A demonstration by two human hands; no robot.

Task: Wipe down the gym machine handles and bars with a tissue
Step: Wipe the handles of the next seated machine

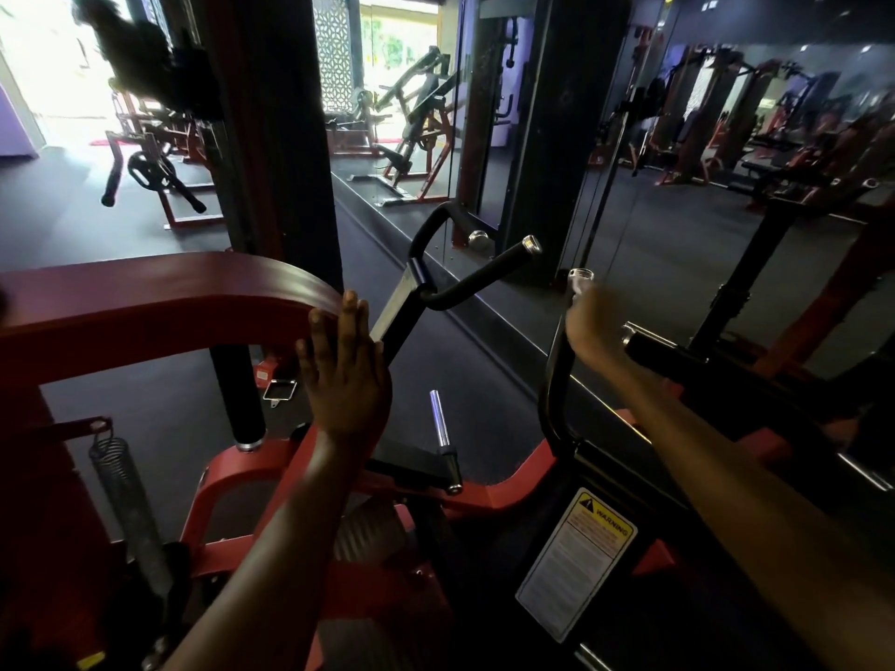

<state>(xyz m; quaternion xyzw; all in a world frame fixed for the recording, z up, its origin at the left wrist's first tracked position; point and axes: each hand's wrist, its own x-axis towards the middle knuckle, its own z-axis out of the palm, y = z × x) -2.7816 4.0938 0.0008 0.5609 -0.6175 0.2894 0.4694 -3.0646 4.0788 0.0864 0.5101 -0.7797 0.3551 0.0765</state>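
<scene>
My left hand (346, 365) lies flat with straight fingers against the end of the red curved frame bar (193, 302) of the gym machine. My right hand (593, 326) is blurred; it wraps the upper part of a black upright handle (557, 375) just below its chrome end cap (581, 275). No tissue shows in either hand; it may be hidden under the right palm. A second black handle (479, 273) with a chrome tip angles up between my hands.
A short chrome peg (439, 418) sticks up from the red base. A coil spring (127, 501) hangs at left. A warning label (576, 559) sits at lower right. A mirror wall (726, 186) runs ahead, other machines (411, 133) beyond.
</scene>
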